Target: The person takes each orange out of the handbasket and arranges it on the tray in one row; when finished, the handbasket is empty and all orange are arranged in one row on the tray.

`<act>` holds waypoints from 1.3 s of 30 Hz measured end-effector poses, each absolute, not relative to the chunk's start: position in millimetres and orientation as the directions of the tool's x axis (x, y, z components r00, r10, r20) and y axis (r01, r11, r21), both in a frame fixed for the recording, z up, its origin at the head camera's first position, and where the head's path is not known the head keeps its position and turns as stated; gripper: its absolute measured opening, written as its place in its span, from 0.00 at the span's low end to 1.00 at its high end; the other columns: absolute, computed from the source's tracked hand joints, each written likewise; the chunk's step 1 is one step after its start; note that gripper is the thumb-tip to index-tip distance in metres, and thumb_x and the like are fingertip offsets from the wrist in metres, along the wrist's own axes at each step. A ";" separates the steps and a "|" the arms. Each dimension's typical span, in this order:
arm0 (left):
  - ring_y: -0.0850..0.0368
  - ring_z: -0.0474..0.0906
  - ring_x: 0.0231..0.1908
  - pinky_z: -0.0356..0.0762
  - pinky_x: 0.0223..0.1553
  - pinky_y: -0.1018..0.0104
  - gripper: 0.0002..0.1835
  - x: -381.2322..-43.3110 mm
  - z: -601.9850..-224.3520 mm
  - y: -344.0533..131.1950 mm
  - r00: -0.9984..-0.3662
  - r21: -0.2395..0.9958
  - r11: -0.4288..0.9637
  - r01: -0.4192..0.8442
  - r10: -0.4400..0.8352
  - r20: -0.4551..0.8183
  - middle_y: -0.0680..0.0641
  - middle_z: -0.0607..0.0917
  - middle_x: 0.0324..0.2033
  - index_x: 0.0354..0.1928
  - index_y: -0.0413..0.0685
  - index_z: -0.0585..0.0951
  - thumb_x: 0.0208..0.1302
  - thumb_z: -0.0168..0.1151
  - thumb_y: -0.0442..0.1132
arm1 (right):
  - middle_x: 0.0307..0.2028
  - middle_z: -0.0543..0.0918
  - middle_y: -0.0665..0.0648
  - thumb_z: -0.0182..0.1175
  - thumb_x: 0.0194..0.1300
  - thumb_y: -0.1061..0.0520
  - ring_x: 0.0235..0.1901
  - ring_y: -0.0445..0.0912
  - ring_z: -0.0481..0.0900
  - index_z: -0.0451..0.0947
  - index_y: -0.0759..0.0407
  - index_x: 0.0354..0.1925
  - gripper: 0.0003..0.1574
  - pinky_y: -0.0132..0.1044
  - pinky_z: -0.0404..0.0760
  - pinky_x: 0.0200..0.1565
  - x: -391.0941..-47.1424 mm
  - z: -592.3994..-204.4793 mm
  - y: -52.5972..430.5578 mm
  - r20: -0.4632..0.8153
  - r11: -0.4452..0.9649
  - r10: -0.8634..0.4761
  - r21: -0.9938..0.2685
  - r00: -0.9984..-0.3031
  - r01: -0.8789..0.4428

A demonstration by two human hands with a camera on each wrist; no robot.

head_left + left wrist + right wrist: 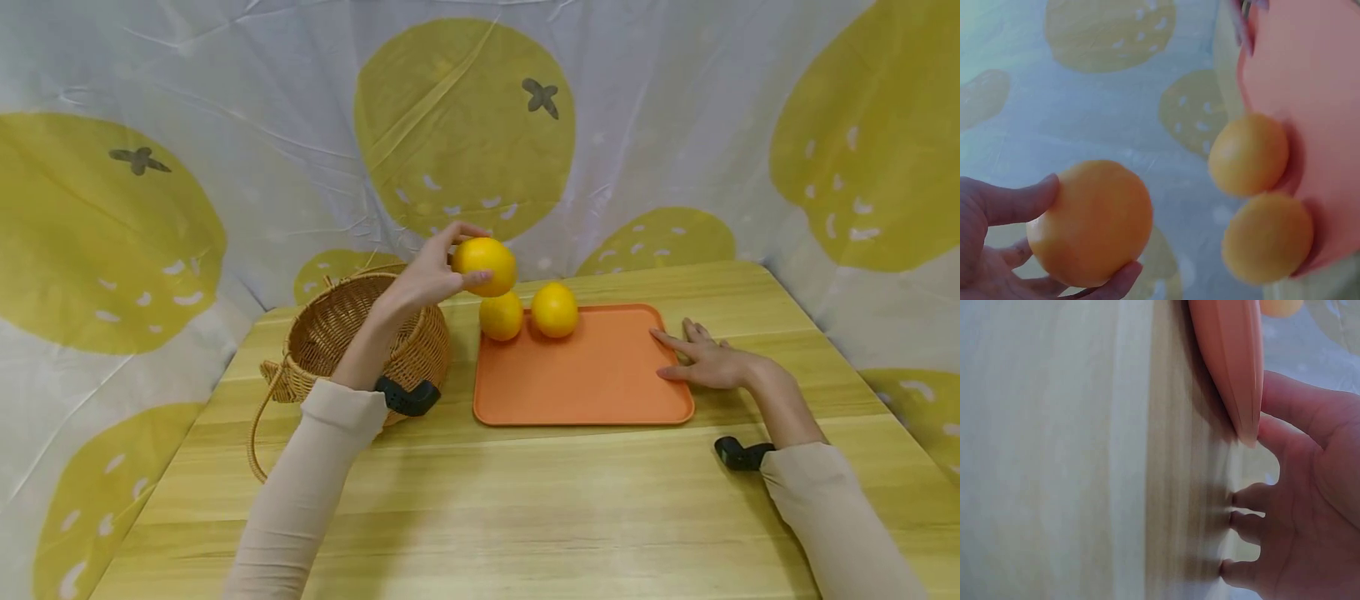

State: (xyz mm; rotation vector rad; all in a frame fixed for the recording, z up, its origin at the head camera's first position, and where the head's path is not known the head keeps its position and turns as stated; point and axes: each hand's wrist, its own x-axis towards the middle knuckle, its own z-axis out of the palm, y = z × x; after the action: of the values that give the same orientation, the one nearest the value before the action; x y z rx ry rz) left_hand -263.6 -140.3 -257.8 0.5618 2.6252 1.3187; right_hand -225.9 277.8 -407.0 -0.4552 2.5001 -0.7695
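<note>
My left hand (pixel 431 271) grips an orange (pixel 486 267) between thumb and fingers, raised above the table between the basket and the tray. In the left wrist view the held orange (pixel 1094 222) shows whole, with the thumb on one side and fingers beneath. Two more oranges sit at the far left corner of the orange tray (pixel 585 383): one orange (pixel 501 317) at the corner, another orange (pixel 555 310) just right of it. At the tray's right edge rests my right hand (pixel 712 362), thumb and index finger at the rim (pixel 1254 394), other fingertips on the table.
A wicker basket (pixel 431 350) with a thin looped handle (pixel 255 442) stands left of the tray, partly behind my left forearm. The wooden table (pixel 555 517) reaches back to a hanging cloth (pixel 645 125) printed with large yellow fruit.
</note>
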 end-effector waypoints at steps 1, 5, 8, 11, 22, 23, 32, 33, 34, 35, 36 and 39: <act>0.41 0.78 0.56 0.80 0.55 0.47 0.30 -263.0 -262.4 -132.8 -0.920 0.806 0.530 0.264 0.389 0.046 0.39 0.74 0.65 0.70 0.52 0.70 0.69 0.69 0.40 | 0.76 0.22 0.82 0.56 0.77 0.39 0.75 0.78 0.19 0.42 0.62 0.83 0.55 0.80 0.23 0.66 -225.9 -406.9 277.7 -0.347 0.787 -0.440 -0.594 -0.828 -0.169; 0.41 0.77 0.58 0.80 0.57 0.46 0.30 -260.9 -285.0 -100.3 -0.927 0.833 0.470 0.291 0.354 0.124 0.39 0.72 0.67 0.68 0.48 0.72 0.67 0.71 0.40 | 0.76 0.23 0.82 0.56 0.77 0.39 0.75 0.77 0.19 0.42 0.63 0.83 0.55 0.80 0.22 0.66 -226.0 -406.2 277.8 -0.348 0.786 -0.440 -0.595 -0.828 -0.168; 0.43 0.79 0.58 0.81 0.58 0.46 0.29 -259.3 -303.4 -75.3 -0.933 0.850 0.429 0.306 0.311 0.179 0.40 0.74 0.66 0.66 0.47 0.73 0.65 0.72 0.40 | 0.76 0.22 0.82 0.56 0.77 0.39 0.75 0.77 0.19 0.42 0.63 0.83 0.54 0.80 0.22 0.66 -226.6 -406.1 278.1 -0.349 0.784 -0.441 -0.597 -0.827 -0.167; 0.44 0.80 0.58 0.82 0.57 0.48 0.29 -256.0 -319.9 -50.7 -0.942 0.859 0.411 0.305 0.261 0.210 0.41 0.77 0.63 0.64 0.48 0.73 0.64 0.74 0.40 | 0.76 0.22 0.82 0.56 0.77 0.39 0.75 0.77 0.18 0.42 0.62 0.83 0.55 0.80 0.22 0.66 -227.4 -406.3 277.6 -0.352 0.784 -0.443 -0.599 -0.825 -0.165; 0.46 0.79 0.59 0.80 0.58 0.53 0.30 -244.8 -373.3 23.2 -0.953 0.852 0.428 0.301 0.150 0.261 0.45 0.82 0.62 0.61 0.48 0.77 0.58 0.78 0.40 | 0.76 0.22 0.83 0.56 0.77 0.38 0.75 0.77 0.18 0.42 0.62 0.83 0.55 0.80 0.22 0.66 -226.6 -405.1 277.4 -0.357 0.784 -0.433 -0.602 -0.828 -0.150; 0.46 0.79 0.60 0.79 0.59 0.53 0.30 -244.2 -377.0 27.4 -0.954 0.853 0.428 0.299 0.154 0.257 0.46 0.82 0.62 0.61 0.48 0.77 0.58 0.79 0.40 | 0.76 0.22 0.83 0.56 0.77 0.38 0.75 0.77 0.18 0.42 0.62 0.83 0.54 0.80 0.22 0.66 -226.6 -405.0 277.4 -0.356 0.785 -0.432 -0.601 -0.829 -0.151; 0.48 0.79 0.60 0.76 0.62 0.57 0.29 -241.8 -396.5 56.8 -0.956 0.823 0.487 0.293 0.175 0.237 0.44 0.82 0.60 0.61 0.46 0.74 0.61 0.77 0.40 | 0.76 0.22 0.83 0.56 0.77 0.38 0.75 0.77 0.19 0.43 0.61 0.83 0.54 0.80 0.22 0.66 -226.0 -403.7 277.6 -0.362 0.790 -0.422 -0.596 -0.831 -0.141; 0.48 0.78 0.60 0.75 0.63 0.57 0.29 -241.5 -398.0 59.3 -0.956 0.816 0.499 0.293 0.177 0.235 0.44 0.81 0.60 0.62 0.45 0.74 0.61 0.76 0.39 | 0.76 0.22 0.83 0.56 0.77 0.38 0.75 0.77 0.19 0.43 0.61 0.83 0.54 0.80 0.22 0.66 -226.0 -403.7 277.6 -0.362 0.791 -0.421 -0.595 -0.832 -0.141; 0.48 0.78 0.61 0.75 0.64 0.57 0.30 -241.2 -399.1 61.4 -0.957 0.810 0.510 0.289 0.178 0.229 0.44 0.81 0.60 0.62 0.45 0.73 0.62 0.76 0.39 | 0.76 0.23 0.83 0.55 0.77 0.37 0.76 0.77 0.19 0.44 0.61 0.83 0.54 0.80 0.22 0.66 -226.0 -403.9 277.7 -0.362 0.792 -0.419 -0.594 -0.833 -0.141; 0.48 0.77 0.62 0.74 0.66 0.56 0.30 -241.0 -400.2 63.2 -0.958 0.803 0.523 0.285 0.180 0.222 0.44 0.80 0.61 0.63 0.46 0.73 0.62 0.76 0.39 | 0.76 0.23 0.83 0.56 0.77 0.37 0.76 0.77 0.19 0.44 0.62 0.82 0.54 0.80 0.22 0.66 -226.2 -404.4 277.8 -0.359 0.792 -0.419 -0.594 -0.834 -0.142; 0.48 0.77 0.62 0.72 0.67 0.56 0.31 -240.8 -401.3 64.6 -0.959 0.799 0.532 0.281 0.182 0.216 0.43 0.80 0.62 0.64 0.46 0.73 0.62 0.76 0.38 | 0.76 0.23 0.83 0.56 0.77 0.37 0.76 0.77 0.19 0.44 0.63 0.82 0.54 0.80 0.22 0.66 -226.4 -404.9 277.8 -0.358 0.790 -0.419 -0.597 -0.834 -0.141; 0.47 0.75 0.64 0.70 0.69 0.54 0.35 -240.2 -404.2 66.4 -0.963 0.791 0.553 0.263 0.194 0.186 0.43 0.77 0.64 0.71 0.48 0.71 0.64 0.74 0.38 | 0.76 0.23 0.83 0.56 0.76 0.36 0.76 0.77 0.19 0.44 0.62 0.82 0.55 0.80 0.23 0.66 -227.9 -407.3 278.8 -0.355 0.787 -0.419 -0.601 -0.836 -0.139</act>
State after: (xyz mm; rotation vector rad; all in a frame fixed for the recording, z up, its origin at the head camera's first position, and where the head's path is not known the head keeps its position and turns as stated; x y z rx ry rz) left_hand -240.2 66.4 -404.2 0.4180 2.8351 1.4649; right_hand -227.9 278.8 -407.3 -0.4173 2.4979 -0.7878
